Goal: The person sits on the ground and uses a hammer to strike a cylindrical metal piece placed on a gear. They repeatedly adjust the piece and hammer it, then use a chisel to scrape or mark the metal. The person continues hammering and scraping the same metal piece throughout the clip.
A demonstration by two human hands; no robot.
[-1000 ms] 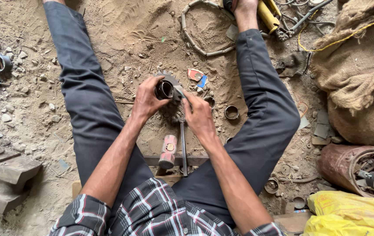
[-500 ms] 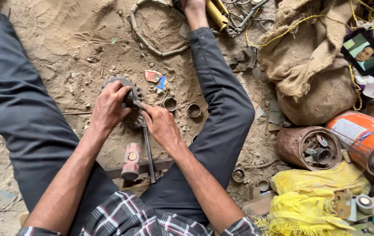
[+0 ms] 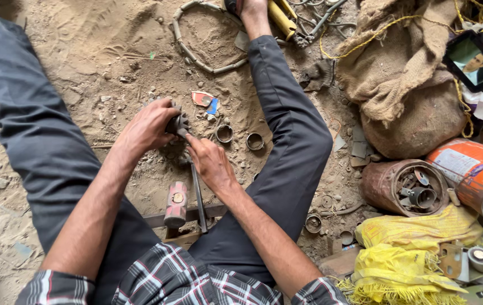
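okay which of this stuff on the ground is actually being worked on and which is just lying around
In hand:
- dark toothed metal part, gripped by left hand
- right hand against it

Lying about:
- two metal rings
- red hammer
- burlap sack
- rusty can of parts
- yellow cloth

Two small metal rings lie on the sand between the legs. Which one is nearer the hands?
The left ring: it lies just past the right hand. The other ring sits farther right, close to the trouser leg.

screen [image 3: 475, 61]: dark rectangle, top right, lit | orange can [image 3: 470, 169]: pale label, right edge
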